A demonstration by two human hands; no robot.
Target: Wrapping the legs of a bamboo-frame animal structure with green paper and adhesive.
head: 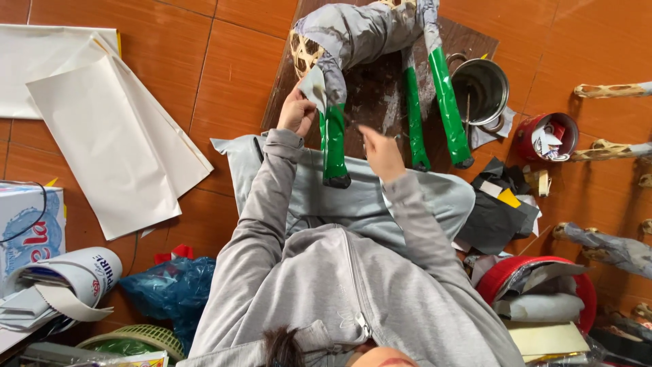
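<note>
Tiled floor; left hand (pixel 296 111) pinches a paper scrap (pixel 314 87) onto the figure's green leg (pixel 333 141), right hand (pixel 382 153) loosely curled, empty; smoothing it down seems next

Big white paper sheets (pixel 115 143) lie on the orange tile floor (pixel 231 61). A shiny metal pot (pixel 483 92) sits near a small red cup (pixel 547 136) full of scraps. A blue plastic bag (pixel 170 289) lies crumpled below.
</note>
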